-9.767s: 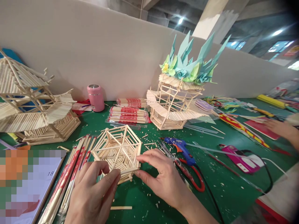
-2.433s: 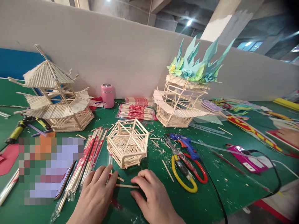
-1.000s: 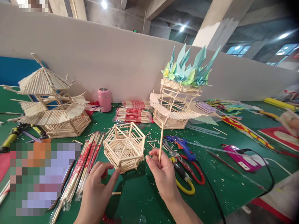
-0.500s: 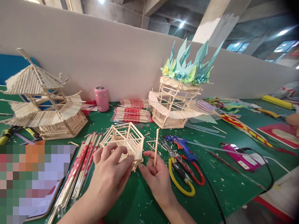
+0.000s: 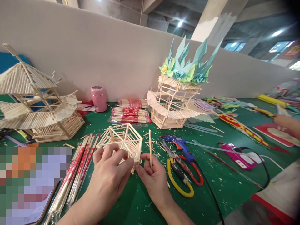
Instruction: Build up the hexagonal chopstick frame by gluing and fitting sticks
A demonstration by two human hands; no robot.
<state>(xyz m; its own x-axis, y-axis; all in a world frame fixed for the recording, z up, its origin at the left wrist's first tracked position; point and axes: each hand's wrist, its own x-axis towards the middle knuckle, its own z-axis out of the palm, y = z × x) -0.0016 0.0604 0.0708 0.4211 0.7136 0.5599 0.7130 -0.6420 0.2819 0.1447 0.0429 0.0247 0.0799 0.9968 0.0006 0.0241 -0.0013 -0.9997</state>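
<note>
A small polygonal frame of glued wooden chopsticks [image 5: 125, 134] sits in front of me on the green table. My left hand [image 5: 110, 178] covers its near side, fingers curled and thumb and index finger pinched at the near edge. My right hand [image 5: 153, 176] is at the frame's near right corner, thumb tip close to the left fingertips. Curled fingers of that hand hold a wooden chopstick [image 5: 150, 145] upright, apart from the frame. Whatever lies between the touching fingertips is hidden.
Scissors [image 5: 180, 178] and a blue glue gun [image 5: 179, 143] lie at right, its black cable curving forward. Wrapped chopsticks [image 5: 72, 175] and a phone [image 5: 44, 206] lie at left. Behind stand two chopstick pavilions [image 5: 58, 122] and a pink flask [image 5: 98, 99]. Another person's hand [image 5: 286, 122] is far right.
The view has shifted slightly, so most things sit a little further left. Both hands keep nearly the same grip at the frame. The other person's hand reaches further into view.
</note>
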